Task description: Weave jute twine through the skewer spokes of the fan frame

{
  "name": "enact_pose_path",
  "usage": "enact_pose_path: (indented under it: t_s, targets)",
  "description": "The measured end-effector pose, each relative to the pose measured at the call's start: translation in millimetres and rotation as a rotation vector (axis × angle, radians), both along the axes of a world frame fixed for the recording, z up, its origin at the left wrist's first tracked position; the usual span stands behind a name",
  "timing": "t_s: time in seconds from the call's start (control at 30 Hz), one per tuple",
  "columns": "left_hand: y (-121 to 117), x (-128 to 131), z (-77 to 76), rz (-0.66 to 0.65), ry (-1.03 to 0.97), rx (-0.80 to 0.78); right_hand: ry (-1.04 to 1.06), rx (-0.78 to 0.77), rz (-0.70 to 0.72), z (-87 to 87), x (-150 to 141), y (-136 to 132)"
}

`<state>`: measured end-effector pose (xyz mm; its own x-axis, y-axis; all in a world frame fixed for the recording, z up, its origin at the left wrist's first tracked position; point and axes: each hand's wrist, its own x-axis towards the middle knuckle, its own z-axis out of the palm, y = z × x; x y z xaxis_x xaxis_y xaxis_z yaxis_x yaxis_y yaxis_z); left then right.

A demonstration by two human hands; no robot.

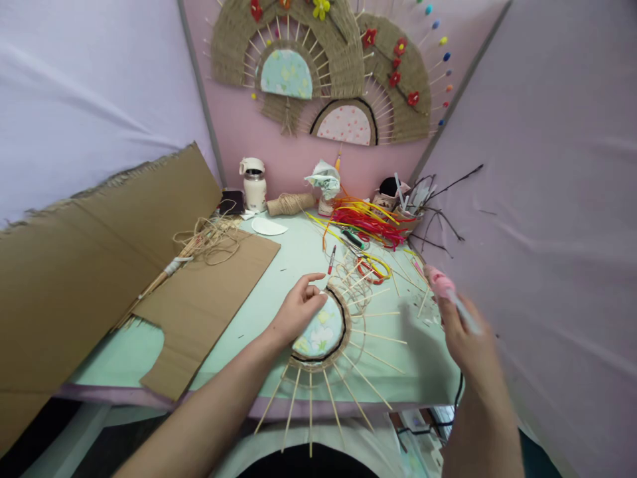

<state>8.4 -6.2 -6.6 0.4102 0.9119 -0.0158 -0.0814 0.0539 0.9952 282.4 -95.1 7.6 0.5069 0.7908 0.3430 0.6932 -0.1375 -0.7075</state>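
In the head view, a half-round fan frame [321, 330] lies at the table's front edge. Its middle has pale green floral fabric, a black cord runs along the curve, and thin sticks fan outward from the rim. My left hand [299, 305] grips its straight side, thumb on the fabric and index finger stretched out; the other fingers are partly hidden. My right hand [465, 332] is raised to the right, wrapped round a pink hot glue gun [440, 282] with a pale glue stick at its back. The glue gun is apart from the fan.
Cardboard sheets [213, 299] cover the left, with bundled sticks and twine [209, 242] on them. Behind the fan lie scissors [373, 265], a red marker [332, 259] and red and yellow pipe cleaners [371, 222]. Twine [291, 204], a white bottle [255, 189] and twigs [442, 212] stand farther back.
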Motion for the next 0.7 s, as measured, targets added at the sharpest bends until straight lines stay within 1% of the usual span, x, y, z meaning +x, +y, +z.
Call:
enact_pose_path:
  t_s: [0.1,0.17,0.23,0.27,0.33,0.37,0.4,0.47,0.5,0.53,0.57,0.6,0.63,0.7]
  targets:
    - [2,-4,4.5,-0.036,-0.094,-0.048,-0.283,-0.211,-0.046,-22.1,24,13]
    - [2,-5,6.3,-0.066,-0.144,-0.065,-0.428,-0.287,-0.033,-38.8,34,17]
    - [2,-6,7.4,-0.095,-0.171,-0.077,-0.524,-0.29,-0.035,-49.6,39,16]
    - [1,-6,7.8,-0.109,-0.18,-0.083,-0.551,-0.264,-0.048,-50.7,39,15]
    - [0,-5,8.6,-0.134,-0.199,-0.094,-0.558,-0.156,-0.068,-43.0,33,15]
    - [-1,-5,8.9,-0.147,-0.209,-0.1,-0.528,-0.08,-0.057,-34.7,27,16]
    - [-2,-4,9.3,-0.16,-0.215,-0.106,-0.473,0.003,-0.006,-24.7,19,19]
    - [-5,-4,10.1,-0.186,-0.218,-0.118,-0.284,0.139,0.176,-3.8,-3,31]
    - [-6,-3,10.5,-0.197,-0.216,-0.123,-0.167,0.156,0.304,4.9,-15,40]
    - [-7,-3,11.0,-0.206,-0.214,-0.125,-0.036,0.143,0.441,11.4,-27,50]
    - [-8,-3,11.3,-0.212,-0.213,-0.126,0.098,0.096,0.582,15.5,-38,60]
    - [-9,-3,11.6,-0.217,-0.214,-0.125,0.222,0.049,0.676,17.1,-47,71]
    - [-9,-3,11.9,-0.221,-0.217,-0.124,0.327,-0.007,0.754,16.7,-56,80]
    - [-9,-4,12.1,-0.224,-0.224,-0.121,0.503,-0.064,0.861,11.8,-67,94]
